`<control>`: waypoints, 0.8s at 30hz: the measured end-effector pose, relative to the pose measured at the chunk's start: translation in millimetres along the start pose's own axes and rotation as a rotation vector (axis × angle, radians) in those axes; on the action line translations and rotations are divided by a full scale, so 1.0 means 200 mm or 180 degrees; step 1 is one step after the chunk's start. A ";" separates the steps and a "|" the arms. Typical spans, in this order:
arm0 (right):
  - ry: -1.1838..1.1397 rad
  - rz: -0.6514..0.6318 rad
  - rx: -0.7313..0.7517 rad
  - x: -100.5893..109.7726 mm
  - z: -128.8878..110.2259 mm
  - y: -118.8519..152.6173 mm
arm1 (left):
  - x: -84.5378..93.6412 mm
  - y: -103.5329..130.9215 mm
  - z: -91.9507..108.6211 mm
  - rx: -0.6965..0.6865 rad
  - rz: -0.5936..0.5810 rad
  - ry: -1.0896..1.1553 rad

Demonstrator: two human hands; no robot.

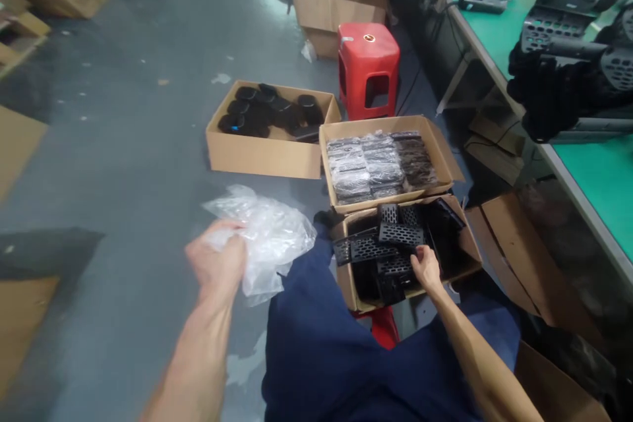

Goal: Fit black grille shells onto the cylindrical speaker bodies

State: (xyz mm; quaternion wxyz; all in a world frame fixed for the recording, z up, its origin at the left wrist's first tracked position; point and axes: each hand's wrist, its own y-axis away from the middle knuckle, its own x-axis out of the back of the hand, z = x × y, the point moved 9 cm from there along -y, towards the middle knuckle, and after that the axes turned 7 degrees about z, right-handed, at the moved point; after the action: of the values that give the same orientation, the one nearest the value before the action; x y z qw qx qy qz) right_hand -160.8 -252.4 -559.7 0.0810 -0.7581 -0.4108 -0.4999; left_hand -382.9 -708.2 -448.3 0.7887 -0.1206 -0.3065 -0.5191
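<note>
ok so rn the L hand (217, 254) is gripping a bunch of crumpled, see-through plastic bags (270, 241), fingers closed on 'em, and it's holding them out over the grey floor (163, 165), just left of the knee in navy-blue trousers (316, 316).

R hand (426, 267) is reaching into an open brown cardboard box (469, 252) b/w the legs. Its fingertips are meeting at the lower right corner of a black, slotted plastic panel (401, 235), but can't tell if they're actually pinching it or just touching. That panel is lying on top of a loose pile of similar black slotted parts (370, 249), some of them sitting at odd angles.

Right behind that, a 2nd open carton w/ brown walls (438, 151) is holding neat rows of dark pieces in shiny clear wrap (366, 165). Just left of & behind it, a wide, low cardboard box (264, 155) is holding some rounded black items (267, 105), too dark to make out tbh.

A red plastic stool (363, 72) is standing behind the wrapped stuff, and off to the right a long green-topped workbench (588, 178) is running along the side, w/ more black perforated parts (554, 30) showing at its near end.
</note>
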 end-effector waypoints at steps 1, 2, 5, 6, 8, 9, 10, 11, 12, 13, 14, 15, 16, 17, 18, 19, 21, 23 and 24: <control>0.0194 0.0018 0.0114 -0.03 -0.01 -0.05 | -0.01 -0.02 0.01 -0.0005 -0.0107 -0.0241; 0.0371 -0.0006 0.0251 -0.07 -0.03 -0.10 | -0.04 -0.02 0.02 -0.0059 -0.0340 -0.0476; 0.0822 -0.0280 0.0663 -0.19 -0.11 -0.23 | -0.24 0.04 0.09 -0.0412 -0.1250 -0.1078; 0.0946 -0.0405 0.0771 -0.22 -0.13 -0.26 | -0.31 0.07 0.11 -0.0511 -0.1532 -0.1257; 0.1150 -0.0654 0.0929 -0.26 -0.15 -0.33 | -0.44 0.11 0.11 -0.0607 -0.1973 -0.1547; 0.1228 -0.0763 0.0984 -0.26 -0.15 -0.36 | -0.49 0.12 0.11 -0.0624 -0.2145 -0.1677; 0.1285 -0.0858 0.1032 -0.25 -0.15 -0.38 | -0.54 0.12 0.10 -0.0638 -0.2274 -0.1781; 0.1319 -0.0943 0.1071 -0.23 -0.15 -0.39 | -0.58 0.12 0.09 -0.0656 -0.2351 -0.1856; 0.1323 -0.1033 0.1104 -0.21 -0.16 -0.40 | -0.61 0.12 0.09 -0.0691 -0.2378 -0.1891; 0.1292 -0.1152 0.1139 -0.19 -0.16 -0.40 | -0.64 0.11 0.09 -0.0747 -0.2364 -0.1912; 0.1226 -0.1310 0.1177 -0.17 -0.18 -0.39 | -0.67 0.10 0.09 -0.0799 -0.2328 -0.1894; 0.1129 -0.1510 0.1215 -0.17 -0.19 -0.38 | -0.69 0.09 0.09 -0.0810 -0.2305 -0.1800; 0.1012 -0.1740 0.1250 -0.17 -0.22 -0.38 | -0.72 0.09 0.09 -0.0776 -0.2316 -0.1639; 0.0887 -0.1981 0.1269 -0.19 -0.25 -0.37 | -0.76 0.10 0.09 -0.0706 -0.2361 -0.1443; 0.0769 -0.2217 0.1260 -0.22 -0.28 -0.38 | -0.79 0.12 0.08 -0.0625 -0.2435 -0.1251; 0.0670 -0.2432 0.1213 -0.25 -0.32 -0.39 | -0.82 0.14 0.08 -0.0554 -0.2526 -0.1080; 0.0551 -0.2754 0.0994 -0.33 -0.38 -0.42 | -0.87 0.19 0.11 -0.0540 -0.2684 -0.0842; 0.0472 -0.2889 0.0684 -0.37 -0.44 -0.42 | -0.87 0.27 0.17 -0.0696 -0.2823 -0.0646; 0.0416 -0.2869 0.0529 -0.35 -0.47 -0.40 | -0.87 0.32 0.21 -0.0817 -0.2923 -0.0513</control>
State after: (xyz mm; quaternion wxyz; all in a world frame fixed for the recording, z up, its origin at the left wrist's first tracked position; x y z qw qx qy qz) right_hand -293.4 -288.0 -595.4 -0.0582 -0.4618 -0.7321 -0.4973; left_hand -387.8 -529.6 -511.8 0.4305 -0.1090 -0.3217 -0.8362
